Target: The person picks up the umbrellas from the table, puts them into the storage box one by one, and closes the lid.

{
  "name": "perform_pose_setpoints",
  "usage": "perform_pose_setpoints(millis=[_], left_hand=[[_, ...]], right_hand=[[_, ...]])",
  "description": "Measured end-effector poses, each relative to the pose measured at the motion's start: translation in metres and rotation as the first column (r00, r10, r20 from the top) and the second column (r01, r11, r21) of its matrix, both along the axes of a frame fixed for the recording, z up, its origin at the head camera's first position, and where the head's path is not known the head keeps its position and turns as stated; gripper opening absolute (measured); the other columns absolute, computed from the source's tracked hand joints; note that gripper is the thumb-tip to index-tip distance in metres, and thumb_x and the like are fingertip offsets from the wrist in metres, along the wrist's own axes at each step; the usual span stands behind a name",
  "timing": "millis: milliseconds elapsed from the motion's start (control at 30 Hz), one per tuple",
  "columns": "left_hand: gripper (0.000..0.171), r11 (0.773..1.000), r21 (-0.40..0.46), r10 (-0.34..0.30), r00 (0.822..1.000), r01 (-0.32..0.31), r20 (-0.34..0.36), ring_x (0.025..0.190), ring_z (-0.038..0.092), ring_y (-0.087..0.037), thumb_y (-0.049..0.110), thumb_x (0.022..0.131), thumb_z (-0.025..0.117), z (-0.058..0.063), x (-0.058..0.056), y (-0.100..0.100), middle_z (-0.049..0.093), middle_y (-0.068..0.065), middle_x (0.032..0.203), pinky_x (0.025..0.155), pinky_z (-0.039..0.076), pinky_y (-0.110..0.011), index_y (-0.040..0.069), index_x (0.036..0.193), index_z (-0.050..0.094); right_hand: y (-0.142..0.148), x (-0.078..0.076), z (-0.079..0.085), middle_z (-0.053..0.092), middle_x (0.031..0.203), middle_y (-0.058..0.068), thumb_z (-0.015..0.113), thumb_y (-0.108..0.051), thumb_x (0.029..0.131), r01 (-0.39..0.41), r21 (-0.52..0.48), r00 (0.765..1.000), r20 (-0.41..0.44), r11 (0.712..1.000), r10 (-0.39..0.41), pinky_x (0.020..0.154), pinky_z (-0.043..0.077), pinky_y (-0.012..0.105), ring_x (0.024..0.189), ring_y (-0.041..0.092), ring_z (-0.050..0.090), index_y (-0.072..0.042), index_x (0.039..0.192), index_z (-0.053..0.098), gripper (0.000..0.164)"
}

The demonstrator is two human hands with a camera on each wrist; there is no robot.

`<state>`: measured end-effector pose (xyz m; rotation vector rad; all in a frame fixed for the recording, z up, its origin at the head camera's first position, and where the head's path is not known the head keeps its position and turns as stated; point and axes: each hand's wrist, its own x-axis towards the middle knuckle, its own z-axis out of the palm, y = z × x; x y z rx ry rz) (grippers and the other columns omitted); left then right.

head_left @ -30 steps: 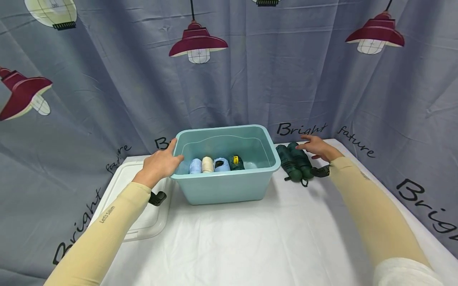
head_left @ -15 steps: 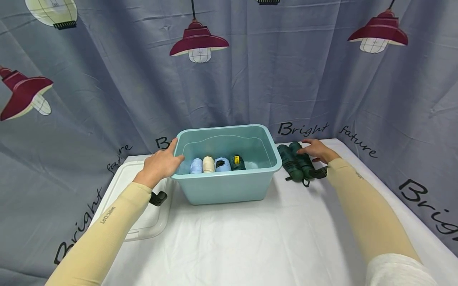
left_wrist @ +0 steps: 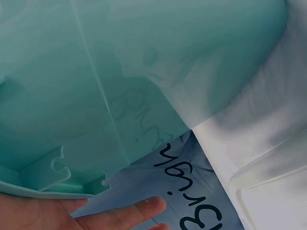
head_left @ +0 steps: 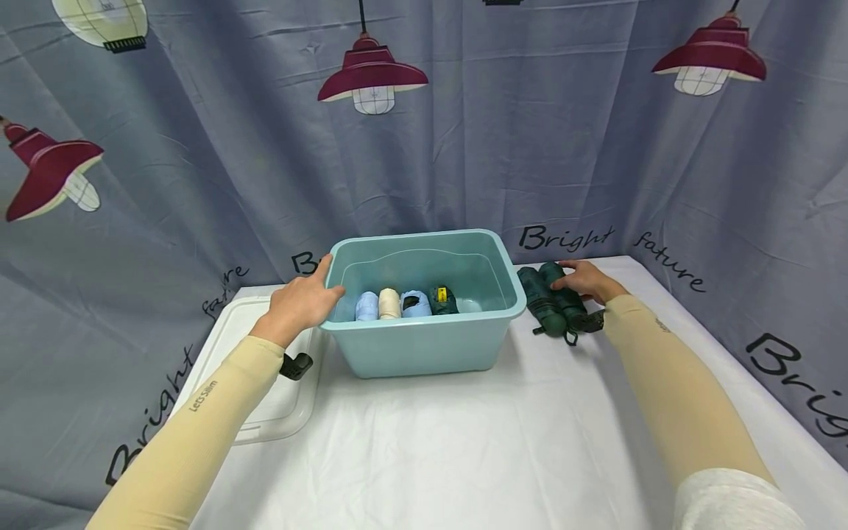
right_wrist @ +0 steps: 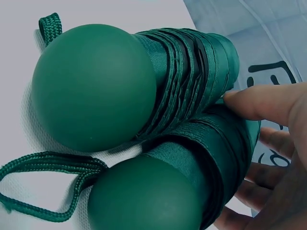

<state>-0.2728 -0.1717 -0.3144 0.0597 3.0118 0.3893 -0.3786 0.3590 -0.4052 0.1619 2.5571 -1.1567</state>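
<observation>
My right hand point(head_left: 586, 281) holds the nearer of two dark green folded umbrellas, thumb on one side and fingers on the other. In the right wrist view this gripped umbrella point(right_wrist: 192, 163) shows a round handle end and a braided wrist loop. The other green umbrella point(right_wrist: 187, 72) lies close beside it. My left hand point(head_left: 301, 303) rests at the left rim of a teal plastic bin point(head_left: 411, 353), its thumb over the edge. In the left wrist view its fingers point(left_wrist: 124, 214) stretch out straight below the rim.
Inside the bin lie two light blue rolled bundles point(head_left: 415, 303), a cream one point(head_left: 389, 303) and a dark green one point(head_left: 442, 300) with a yellow label. A white lid point(head_left: 281, 405) lies left of the bin on the white-covered table point(head_left: 430, 442). A printed curtain point(head_left: 411, 169) hangs behind.
My right hand has lowered from above the green umbrellas and now has its thumb and fingers around the right one. The left hand stays at the bin's rim.
</observation>
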Motion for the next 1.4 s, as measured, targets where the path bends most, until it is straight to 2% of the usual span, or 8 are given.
perform_pose_setpoints(millis=[167, 333, 500, 700, 900, 1167, 1400], left_hand=[[0.079, 1.0, 0.002, 0.004, 1.0, -0.004, -0.017, 0.105, 0.063, -0.035, 0.049, 0.1, 0.037, 0.0, 0.0, 0.0, 0.063, -0.024, 0.127, 0.066, 0.044, -0.043, 0.024, 0.164, -0.001], [0.079, 1.0, 0.007, 0.005, 1.0, -0.005, -0.017, 0.104, 0.063, -0.034, 0.05, 0.099, 0.037, -0.002, -0.001, 0.001, 0.063, -0.024, 0.128, 0.067, 0.044, -0.044, 0.024, 0.164, 0.0], [0.079, 1.0, 0.004, 0.011, 1.0, -0.011, -0.015, 0.105, 0.063, -0.035, 0.05, 0.099, 0.037, -0.001, -0.001, 0.0, 0.062, -0.024, 0.129, 0.068, 0.044, -0.045, 0.024, 0.164, 0.0], [0.079, 1.0, -0.008, 0.009, 1.0, -0.009, -0.002, 0.112, 0.062, -0.037, 0.049, 0.1, 0.036, 0.0, 0.0, 0.0, 0.059, -0.026, 0.136, 0.07, 0.044, -0.046, 0.024, 0.164, -0.002], [0.078, 1.0, -0.012, 0.011, 1.0, -0.011, -0.003, 0.109, 0.062, -0.036, 0.049, 0.1, 0.036, 0.001, 0.0, 0.001, 0.058, -0.025, 0.137, 0.069, 0.044, -0.045, 0.025, 0.164, -0.002], [0.077, 0.999, -0.045, 0.001, 1.0, -0.002, -0.015, 0.107, 0.062, -0.036, 0.05, 0.1, 0.036, 0.0, -0.001, 0.009, 0.061, -0.025, 0.133, 0.076, 0.044, -0.049, 0.025, 0.164, 0.001], [0.077, 0.998, -0.06, 0.008, 1.0, -0.009, -0.016, 0.097, 0.063, -0.033, 0.051, 0.101, 0.035, 0.001, 0.001, 0.004, 0.065, -0.024, 0.123, 0.07, 0.043, -0.045, 0.024, 0.164, 0.002]], right_hand=[[0.0, -0.002, 0.0, 0.015, 0.161, 0.034, 0.064, -0.021, 0.094, -0.002, 0.029, 1.0, -0.002, 1.0, 0.002, 0.1, 0.046, 0.057, 0.138, 0.047, 0.038, -0.007, 0.162, 0.01, 0.088], [-0.004, -0.004, 0.0, 0.021, 0.158, 0.035, 0.062, -0.02, 0.094, -0.029, 0.111, 1.0, -0.007, 0.993, 0.03, 0.088, 0.053, 0.052, 0.129, 0.046, 0.047, -0.004, 0.162, 0.011, 0.087], [-0.009, -0.002, 0.003, 0.024, 0.155, 0.037, 0.059, -0.018, 0.093, -0.048, 0.151, 0.998, -0.022, 0.987, 0.052, 0.09, 0.052, 0.06, 0.132, 0.051, 0.044, -0.001, 0.161, 0.011, 0.085], [-0.012, 0.0, 0.002, 0.028, 0.153, 0.038, 0.057, -0.019, 0.094, -0.045, 0.206, 0.998, -0.043, 0.978, 0.055, 0.087, 0.053, 0.058, 0.128, 0.05, 0.047, 0.001, 0.16, 0.012, 0.082], [-0.013, 0.0, 0.0, 0.026, 0.154, 0.038, 0.056, -0.018, 0.094, -0.022, 0.221, 0.998, -0.059, 0.975, 0.036, 0.096, 0.049, 0.061, 0.132, 0.052, 0.043, 0.003, 0.159, 0.013, 0.081], [-0.006, 0.006, -0.001, 0.023, 0.156, 0.038, 0.055, -0.016, 0.093, -0.007, 0.205, 0.996, -0.086, 0.979, 0.026, 0.109, 0.039, 0.06, 0.14, 0.053, 0.034, 0.006, 0.158, 0.013, 0.08], [-0.008, 0.007, 0.002, 0.029, 0.153, 0.039, 0.058, -0.013, 0.092, 0.003, 0.169, 0.991, -0.135, 0.986, 0.02, 0.111, 0.036, 0.06, 0.135, 0.052, 0.039, 0.008, 0.157, 0.017, 0.08]])
